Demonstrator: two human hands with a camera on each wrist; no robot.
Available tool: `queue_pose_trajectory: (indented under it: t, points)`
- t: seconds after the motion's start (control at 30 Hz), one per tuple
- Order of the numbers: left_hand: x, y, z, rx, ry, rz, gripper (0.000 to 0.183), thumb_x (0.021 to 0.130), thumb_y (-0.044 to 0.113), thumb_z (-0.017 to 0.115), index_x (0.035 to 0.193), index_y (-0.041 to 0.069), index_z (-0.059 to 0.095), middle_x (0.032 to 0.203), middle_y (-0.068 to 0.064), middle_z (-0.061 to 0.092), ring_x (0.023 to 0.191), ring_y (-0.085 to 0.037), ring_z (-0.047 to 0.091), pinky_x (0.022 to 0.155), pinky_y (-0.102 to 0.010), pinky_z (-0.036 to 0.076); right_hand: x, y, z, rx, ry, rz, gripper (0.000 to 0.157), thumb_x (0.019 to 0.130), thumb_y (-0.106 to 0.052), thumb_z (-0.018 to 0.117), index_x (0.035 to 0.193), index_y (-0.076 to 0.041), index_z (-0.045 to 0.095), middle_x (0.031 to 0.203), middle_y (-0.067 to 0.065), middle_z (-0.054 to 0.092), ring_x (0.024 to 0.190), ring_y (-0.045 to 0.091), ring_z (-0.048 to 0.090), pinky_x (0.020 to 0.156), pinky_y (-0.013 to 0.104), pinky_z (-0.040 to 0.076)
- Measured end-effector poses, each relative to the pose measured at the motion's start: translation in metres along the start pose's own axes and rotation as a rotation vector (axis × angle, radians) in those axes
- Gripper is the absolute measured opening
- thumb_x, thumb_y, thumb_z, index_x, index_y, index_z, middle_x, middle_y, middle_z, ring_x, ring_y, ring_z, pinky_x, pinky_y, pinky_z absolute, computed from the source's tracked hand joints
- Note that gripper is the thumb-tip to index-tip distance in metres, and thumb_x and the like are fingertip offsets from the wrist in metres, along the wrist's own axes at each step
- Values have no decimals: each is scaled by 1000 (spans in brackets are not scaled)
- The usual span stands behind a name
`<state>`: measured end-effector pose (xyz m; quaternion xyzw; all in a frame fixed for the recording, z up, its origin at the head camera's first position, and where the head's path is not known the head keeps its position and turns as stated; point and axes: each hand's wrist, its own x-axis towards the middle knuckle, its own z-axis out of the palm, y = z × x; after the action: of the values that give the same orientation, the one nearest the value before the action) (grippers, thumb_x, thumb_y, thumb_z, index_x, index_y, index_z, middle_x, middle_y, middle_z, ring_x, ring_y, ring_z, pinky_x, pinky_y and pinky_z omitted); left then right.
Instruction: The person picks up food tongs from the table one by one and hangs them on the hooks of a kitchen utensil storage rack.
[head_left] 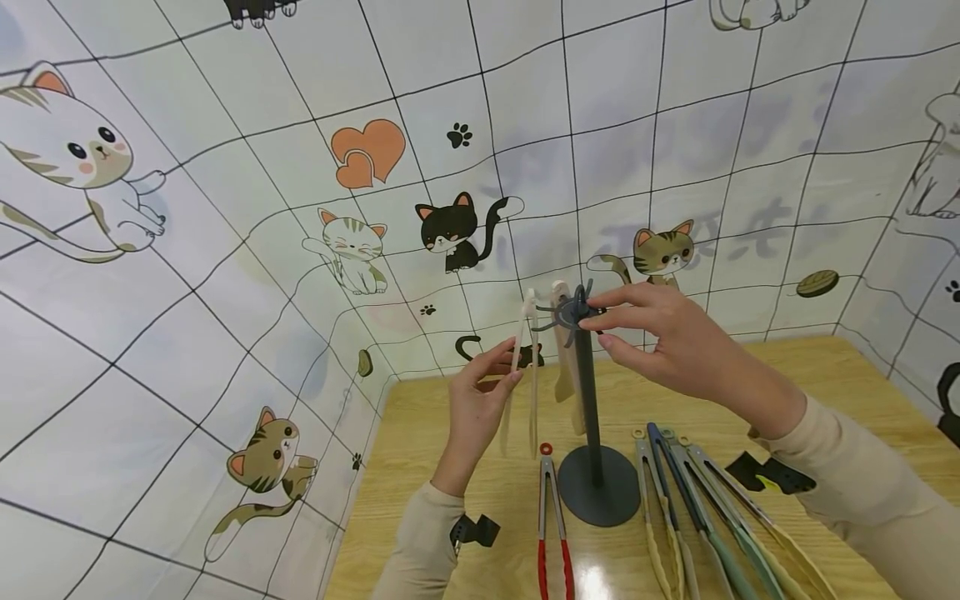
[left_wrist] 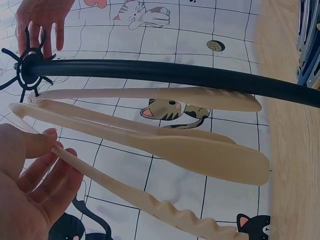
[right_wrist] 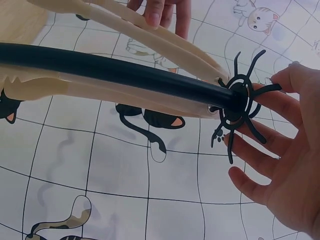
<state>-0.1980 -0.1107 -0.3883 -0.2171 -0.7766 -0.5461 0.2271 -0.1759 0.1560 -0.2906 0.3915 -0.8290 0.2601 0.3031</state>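
My left hand (head_left: 480, 404) pinches one arm of a pair of beige tongs (left_wrist: 112, 182) between thumb and fingers, near its top end. These tongs hang downward beside a dark stand (head_left: 590, 400), their top at one of its hooks; whether the hook passes through cannot be told. A second pair of beige tongs (left_wrist: 210, 97) hangs from the stand just behind. At the top of the pole, my right hand (head_left: 667, 337) touches the hook ring (right_wrist: 235, 107) with extended, relaxed fingers, the thumb apart from them.
Red-tipped tongs (head_left: 553, 517) lie on the wooden table (head_left: 420, 467) left of the stand's round base (head_left: 600, 500). Several tongs with yellow, blue and green parts (head_left: 705, 508) lie to its right. A cat-patterned sheet (head_left: 300, 275) closes off the back and left.
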Motion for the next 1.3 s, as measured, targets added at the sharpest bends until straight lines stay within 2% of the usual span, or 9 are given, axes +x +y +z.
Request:
queue_pose_trajectory:
  t: [0.17, 0.3, 0.47, 0.63, 0.77, 0.97, 1.13, 1.3]
  points:
    - [0, -2, 3, -1, 4, 7, 41, 85, 16, 68, 125, 20, 63, 106, -9, 70, 90, -24, 69, 71, -37, 57, 0, 1, 1, -2, 1, -1, 33, 81, -8, 68, 111, -21, 70, 121, 10, 62, 109, 28, 56, 84, 47, 42]
    - [0, -2, 5, -7, -7, -14, 41, 85, 12, 68, 125, 20, 63, 106, -11, 70, 91, -25, 69, 74, -36, 58, 0, 1, 1, 2, 4, -4, 32, 81, -8, 69, 111, -20, 71, 121, 9, 62, 110, 27, 56, 85, 46, 41]
    - [-1, -3, 7, 5, -16, -21, 42, 85, 11, 68, 124, 25, 63, 104, -9, 70, 92, -19, 69, 77, -32, 58, 0, 1, 1, 4, 0, 3, 32, 81, -9, 69, 111, -20, 70, 122, 8, 62, 111, 26, 56, 88, 47, 41]
    - [-2, 8, 11, -17, -16, -53, 42, 84, 6, 68, 124, 14, 63, 105, -16, 70, 90, -27, 69, 73, -37, 58, 1, -2, 1, 2, 8, 0, 34, 81, -7, 69, 111, -22, 70, 122, 8, 63, 109, 26, 57, 83, 45, 42]
    - [-2, 21, 10, -34, -28, -57, 40, 84, 3, 67, 124, 6, 61, 105, -21, 69, 89, -33, 69, 74, -37, 57, 1, -1, 2, 1, 19, -15, 35, 80, -7, 69, 112, -21, 70, 122, 9, 63, 108, 25, 57, 78, 42, 44]
    - [-3, 29, 12, -39, -34, -40, 38, 84, 2, 67, 122, 6, 61, 103, -20, 69, 90, -33, 69, 76, -39, 58, 1, 1, 3, -4, 25, -31, 34, 79, -7, 71, 111, -20, 71, 121, 10, 63, 107, 25, 58, 78, 41, 45]
    - [-4, 29, 14, -58, -48, -50, 38, 86, 3, 65, 123, 6, 60, 104, -20, 67, 95, -35, 66, 80, -40, 56, 1, 2, 2, -3, 2, -13, 34, 80, -10, 71, 112, -20, 70, 123, 9, 62, 110, 25, 56, 84, 43, 43]
    - [-4, 26, 18, -70, -53, -46, 39, 87, 0, 63, 125, 5, 57, 104, -23, 66, 93, -34, 66, 81, -39, 56, 1, 1, 1, -1, -3, -14, 30, 80, -11, 71, 109, -18, 70, 120, 9, 63, 111, 26, 57, 89, 47, 42]
